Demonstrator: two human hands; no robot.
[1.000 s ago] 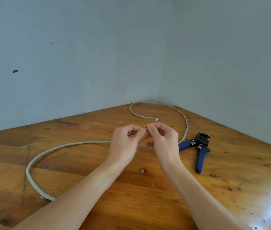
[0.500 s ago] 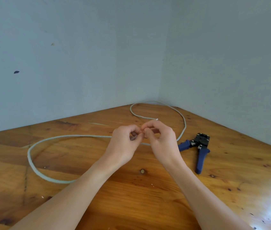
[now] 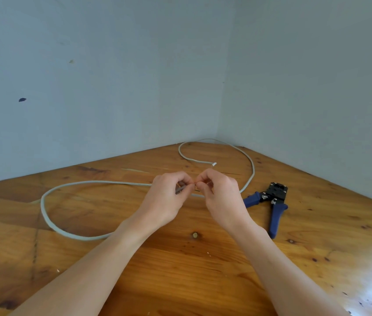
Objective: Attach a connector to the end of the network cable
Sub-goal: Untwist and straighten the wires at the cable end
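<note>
A long grey network cable [image 3: 50, 220] loops over the wooden table [image 3: 180, 281]. My left hand [image 3: 166, 199] pinches one cable end just above the table's middle. My right hand [image 3: 221, 197] meets it fingertip to fingertip and pinches the thin wires that stick out of that end. The wire tips are mostly hidden between my fingers. The cable's other end [image 3: 214, 164] lies free further back and carries a small pale tip. No separate connector shows in either hand.
A crimping tool [image 3: 271, 201] with blue handles and a black head lies on the table right of my right hand. Pale walls meet in a corner behind the table. Small pale scraps [image 3: 208, 254] dot the wood near me.
My hands have dropped a little toward the table and stay joined on the cable end. The cable loop at the left has slid toward the right and forward.
</note>
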